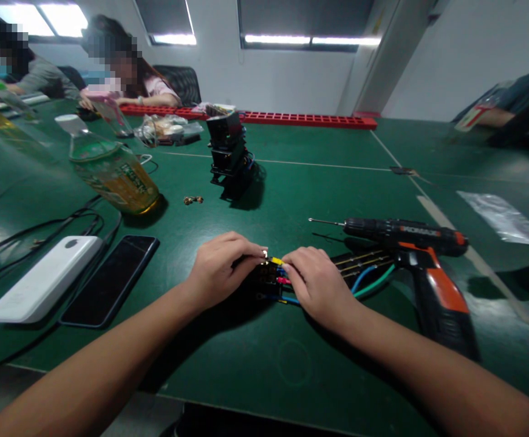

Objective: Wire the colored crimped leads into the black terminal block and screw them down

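Note:
My left hand [221, 267] is curled over a small black terminal block [268, 276] on the green table [291, 352], fingertips pinched at its top. My right hand [316, 285] is closed on the block's other side, fingers at the coloured wire ends [279, 270]: yellow, red and blue. Blue and green wires [373, 280] and thin yellow ones trail to the right from under my right hand. The block is mostly hidden by both hands.
An orange-and-black cordless screwdriver [419, 255] lies right of my hands. A stack of black blocks [230, 158] stands behind. Left are a phone [112, 279], a white power bank [45, 276], cables and a tilted drink bottle [112, 167]. Other people sit at the far edge.

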`<state>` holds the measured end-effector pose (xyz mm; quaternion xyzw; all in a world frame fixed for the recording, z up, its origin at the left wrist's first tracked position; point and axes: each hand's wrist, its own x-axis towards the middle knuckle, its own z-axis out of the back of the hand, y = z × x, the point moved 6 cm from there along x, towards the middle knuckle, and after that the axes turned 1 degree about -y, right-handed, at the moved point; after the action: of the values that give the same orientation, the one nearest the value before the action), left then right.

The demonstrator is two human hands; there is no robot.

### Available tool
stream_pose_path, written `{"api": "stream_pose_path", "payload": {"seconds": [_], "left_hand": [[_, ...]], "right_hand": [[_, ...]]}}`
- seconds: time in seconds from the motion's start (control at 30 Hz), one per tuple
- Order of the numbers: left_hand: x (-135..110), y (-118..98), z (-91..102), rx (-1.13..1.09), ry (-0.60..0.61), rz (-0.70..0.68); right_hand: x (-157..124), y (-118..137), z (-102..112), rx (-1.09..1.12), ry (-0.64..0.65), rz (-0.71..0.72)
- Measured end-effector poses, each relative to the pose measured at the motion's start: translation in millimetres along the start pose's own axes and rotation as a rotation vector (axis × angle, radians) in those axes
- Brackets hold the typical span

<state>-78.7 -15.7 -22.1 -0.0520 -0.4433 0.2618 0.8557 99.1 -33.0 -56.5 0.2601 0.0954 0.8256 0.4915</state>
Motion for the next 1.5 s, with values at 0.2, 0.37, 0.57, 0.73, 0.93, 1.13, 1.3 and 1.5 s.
{"api": "stream_pose_path", "payload": {"seconds": [0.2,0.37,0.57,0.73,0.93,1.13,1.3,1.5], "left_hand": [[0.5,1.1,-1.7,-0.034,0.023,0.038],[0.3,1.8,-4.2,-0.045,0.043,0.044],[0.2,1.4,-4.8,-0.031,0.045,0.046],[1.0,1.2,-4.5,-0.023,0.055,0.047],[0.5,0.7,-5.0,-0.012,0.052,0.037],[-0.2,1.5,-5.4,0.032,0.038,0.014],[0.1,0.8,-6.4,0.036,0.038,-0.026],[0.2,1.4,-7.3,0.017,0.043,-0.036]], "right_hand": [[-0.3,-1.5,-0.5,0.011,0.022,-0.006],[-1.8,-1.8,0.2,0.034,0.008,-0.006],[-1.7,-0.1,1.4,0.035,-0.024,0.013],[-2.1,-0.3,1.2,0.026,-0.058,0.022],[-3.6,-0.4,0.7,0.019,-0.072,0.034],[-3.7,0.9,2.4,0.023,-0.083,0.041],[-3.6,0.9,2.5,0.024,-0.091,0.040],[-4.2,0.9,2.5,0.030,-0.098,0.043]]}}
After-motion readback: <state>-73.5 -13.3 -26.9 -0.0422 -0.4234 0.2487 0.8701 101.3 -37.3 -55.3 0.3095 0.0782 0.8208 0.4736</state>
